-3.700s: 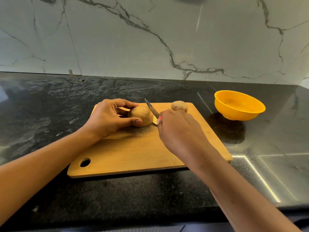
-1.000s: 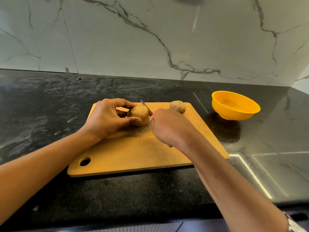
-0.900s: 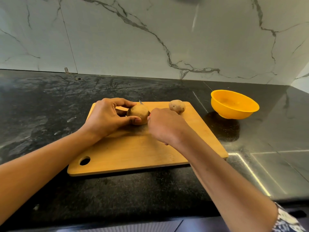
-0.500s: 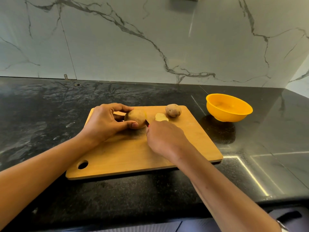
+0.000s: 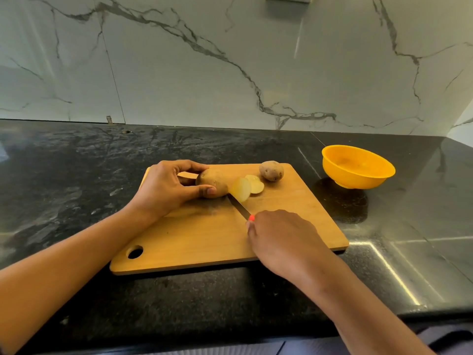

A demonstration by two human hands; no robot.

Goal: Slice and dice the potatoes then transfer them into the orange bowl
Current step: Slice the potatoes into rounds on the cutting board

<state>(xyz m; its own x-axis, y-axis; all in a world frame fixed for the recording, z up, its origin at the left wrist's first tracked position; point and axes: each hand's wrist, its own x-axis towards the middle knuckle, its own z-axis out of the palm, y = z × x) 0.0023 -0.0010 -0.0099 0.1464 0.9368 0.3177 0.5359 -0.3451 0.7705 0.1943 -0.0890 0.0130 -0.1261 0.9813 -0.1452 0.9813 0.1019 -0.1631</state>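
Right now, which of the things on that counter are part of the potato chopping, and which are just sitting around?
Part of the job:
potato being cut, held by the left hand
knife in the right hand
two cut slices
whole potato
wooden cutting board
orange bowl, empty

Just there:
black stone counter
marble wall

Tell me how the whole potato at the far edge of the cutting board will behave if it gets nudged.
The whole potato is rounded and uncut, with no flat face showing, so it would probably roll or wobble rather than slide. It sits close to the far edge of the cutting board, so a push away could take it onto the counter. It looks firm and unlikely to deform.
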